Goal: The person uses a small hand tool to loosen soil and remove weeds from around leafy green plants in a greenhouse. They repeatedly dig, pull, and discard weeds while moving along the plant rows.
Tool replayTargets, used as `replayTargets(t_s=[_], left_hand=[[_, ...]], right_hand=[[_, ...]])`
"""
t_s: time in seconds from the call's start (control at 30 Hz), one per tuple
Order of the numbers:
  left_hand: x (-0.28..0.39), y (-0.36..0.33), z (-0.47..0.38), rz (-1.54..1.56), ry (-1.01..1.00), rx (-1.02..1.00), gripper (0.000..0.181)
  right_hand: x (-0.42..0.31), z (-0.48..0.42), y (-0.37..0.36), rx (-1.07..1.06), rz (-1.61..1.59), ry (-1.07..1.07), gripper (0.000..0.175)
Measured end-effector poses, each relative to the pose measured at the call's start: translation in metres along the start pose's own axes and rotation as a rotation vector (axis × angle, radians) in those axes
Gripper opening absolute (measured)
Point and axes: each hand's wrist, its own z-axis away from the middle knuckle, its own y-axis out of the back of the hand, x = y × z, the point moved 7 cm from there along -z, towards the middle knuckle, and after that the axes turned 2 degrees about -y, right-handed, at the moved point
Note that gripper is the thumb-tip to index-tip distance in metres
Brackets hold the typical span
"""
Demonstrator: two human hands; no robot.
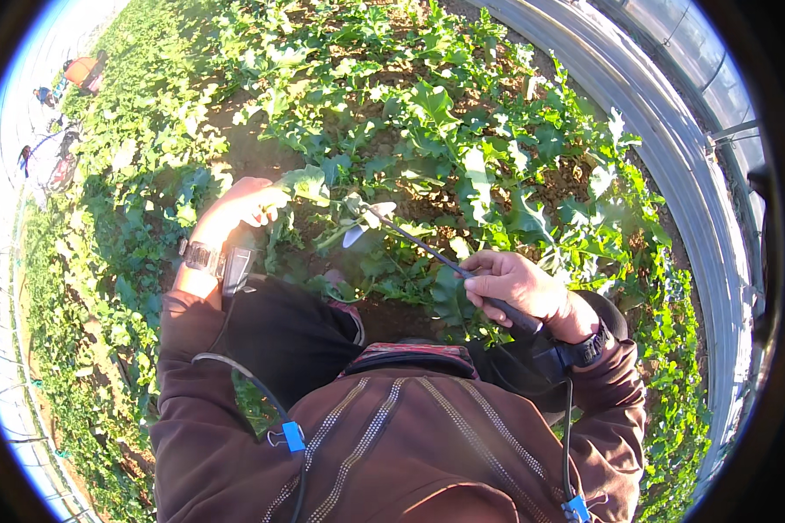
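My right hand [513,287] grips the dark handle of a small hoe-like hand tool [425,248]. Its thin metal shaft slants up and left to a bright blade [353,235], partly hidden among leaves. The blade end meets the stems of a broad-leaved green plant [307,183]. My left hand [255,201] is to the left of the blade, fingers curled at the edge of that plant's leaf, which it appears to pinch. Glare washes out part of the left hand, so the exact hold is hard to see.
Leafy rows [432,111] grow around me over brown soil [255,140]. A pale plastic-sheet wall [680,150] curves along the right. A person in orange [84,70] is far left. Cables [255,379] with blue clips [293,437] run along my sleeves.
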Motion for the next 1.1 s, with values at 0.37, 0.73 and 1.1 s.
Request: replayTargets(t_s=[0.37, 0.73, 1.1], left_hand=[[0.022, -0.047, 0.003, 0.199, -0.078, -0.062, 0.037], [0.041, -0.042, -0.006, 0.697, -0.291, 0.020, 0.028], [0.064, -0.067, 0.010, 0.239, -0.183, -0.062, 0.015]], right_hand=[[0.001, 0.000, 0.003, 0.073, -0.076, 0.137, 0.027], [-0.022, 0.017, -0.008, -0.060, -0.105, 0.284, 0.032], [-0.012, 0.000, -0.009, 0.048, 0.024, 0.200, 0.033]])
